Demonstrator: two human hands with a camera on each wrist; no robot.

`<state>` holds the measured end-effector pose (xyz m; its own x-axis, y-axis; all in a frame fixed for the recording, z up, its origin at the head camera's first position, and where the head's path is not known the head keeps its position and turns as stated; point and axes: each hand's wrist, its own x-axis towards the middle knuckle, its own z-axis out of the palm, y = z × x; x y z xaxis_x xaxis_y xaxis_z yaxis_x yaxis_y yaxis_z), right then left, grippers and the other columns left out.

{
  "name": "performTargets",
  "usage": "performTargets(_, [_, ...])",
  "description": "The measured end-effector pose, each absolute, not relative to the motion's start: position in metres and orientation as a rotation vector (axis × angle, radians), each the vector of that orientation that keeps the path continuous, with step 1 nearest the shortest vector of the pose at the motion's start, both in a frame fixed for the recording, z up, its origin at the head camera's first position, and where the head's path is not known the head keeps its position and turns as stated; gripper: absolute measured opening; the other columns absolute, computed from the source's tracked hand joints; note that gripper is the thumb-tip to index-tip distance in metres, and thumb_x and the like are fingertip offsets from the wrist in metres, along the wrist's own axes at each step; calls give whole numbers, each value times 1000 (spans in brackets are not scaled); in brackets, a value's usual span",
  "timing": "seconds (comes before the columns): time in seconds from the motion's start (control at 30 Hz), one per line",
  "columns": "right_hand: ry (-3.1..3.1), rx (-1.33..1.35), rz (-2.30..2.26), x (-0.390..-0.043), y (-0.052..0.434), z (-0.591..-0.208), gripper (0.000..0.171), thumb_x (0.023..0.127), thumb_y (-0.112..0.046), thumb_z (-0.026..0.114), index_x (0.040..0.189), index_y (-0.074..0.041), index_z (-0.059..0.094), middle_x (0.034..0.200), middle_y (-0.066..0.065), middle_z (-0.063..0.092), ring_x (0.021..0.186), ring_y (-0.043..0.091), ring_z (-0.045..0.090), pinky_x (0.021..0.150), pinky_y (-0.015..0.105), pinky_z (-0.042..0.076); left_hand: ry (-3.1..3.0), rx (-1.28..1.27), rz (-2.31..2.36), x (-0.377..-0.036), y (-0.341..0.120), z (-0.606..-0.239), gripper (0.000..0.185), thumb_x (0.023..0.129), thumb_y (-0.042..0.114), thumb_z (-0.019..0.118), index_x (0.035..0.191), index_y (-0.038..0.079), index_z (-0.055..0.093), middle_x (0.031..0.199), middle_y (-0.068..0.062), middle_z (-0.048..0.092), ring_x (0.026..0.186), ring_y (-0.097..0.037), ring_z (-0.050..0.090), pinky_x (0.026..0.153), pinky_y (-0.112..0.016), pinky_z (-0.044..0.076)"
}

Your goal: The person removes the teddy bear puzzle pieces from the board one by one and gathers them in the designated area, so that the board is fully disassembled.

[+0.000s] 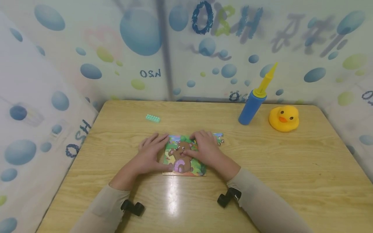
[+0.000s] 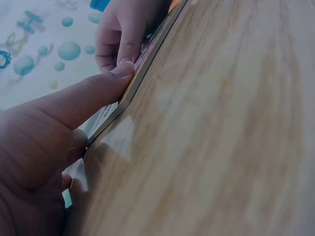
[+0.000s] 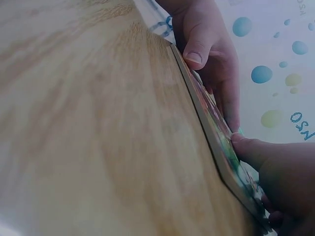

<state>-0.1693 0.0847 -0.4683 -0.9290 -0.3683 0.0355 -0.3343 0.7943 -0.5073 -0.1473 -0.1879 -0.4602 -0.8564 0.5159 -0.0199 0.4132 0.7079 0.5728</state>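
A jigsaw puzzle [image 1: 178,161] with a brown bear on it lies flat on the table, mostly assembled in a thin board. My left hand [image 1: 151,152] spans its left side, the thumb resting on the near left part and the fingers reaching along the far left edge. From the right, my right hand [image 1: 208,150] lies over the far right part, its thumb touching the bear and the other fingers pressing near the top. A puzzle piece [image 1: 219,138] shows beyond that hand, partly hidden by it. In the left wrist view, the left thumb [image 2: 101,93] touches the board's edge.
Behind the puzzle lies a small mint-green building brick [image 1: 152,118]. At the back right, a blue balloon pump [image 1: 249,106] with a yellow nozzle stands beside a yellow rubber duck [image 1: 284,118]. A patterned curtain [image 1: 186,64] surrounds the wooden table [image 1: 276,181].
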Motion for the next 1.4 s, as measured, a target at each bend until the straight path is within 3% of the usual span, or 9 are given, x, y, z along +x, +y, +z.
performTargets(0.33, [2921,-579,-903,-170,85,-473,63,82,-49,93,122,-10,63,106,0,60,99,21,50,95,42,41,2740,753,840,-146,-189,-462,118,77,56,93,166,4,36,175,-10,27,159,-48,11,120,-72,1])
performTargets(0.53, [2971,-663,-1013,-171,86,-477,60,75,-46,98,113,-13,66,109,-1,65,104,21,57,96,43,47,2739,737,829,-145,-188,-461,119,77,57,92,167,5,35,176,-9,26,160,-46,9,121,-70,0])
performTargets(0.67, [3042,-789,-1042,-172,89,-477,52,73,-45,100,105,-15,72,104,-4,73,97,19,64,91,41,51,2740,748,837,-146,-187,-461,118,77,57,92,166,4,35,176,-9,26,160,-46,9,121,-71,0])
performTargets(0.83, [3096,-921,-1040,-173,92,-479,46,75,-43,99,107,-15,80,107,-2,78,98,18,70,90,41,52,2742,745,834,-147,-187,-461,118,76,57,93,166,4,36,175,-9,26,160,-46,10,121,-71,0])
performTargets(1.1, [3151,-981,-1005,-171,93,-481,46,79,-43,97,115,-18,84,110,-3,78,100,20,69,78,38,42,2749,756,839,-148,-187,-461,118,76,56,94,165,4,37,175,-10,28,159,-47,12,120,-71,2])
performTargets(1.4, [3167,-995,-1030,-169,94,-480,37,83,-37,94,114,-17,85,111,-1,80,101,21,69,79,42,42,2744,761,860,-147,-187,-461,118,76,55,94,165,3,37,175,-11,28,159,-48,11,120,-71,1])
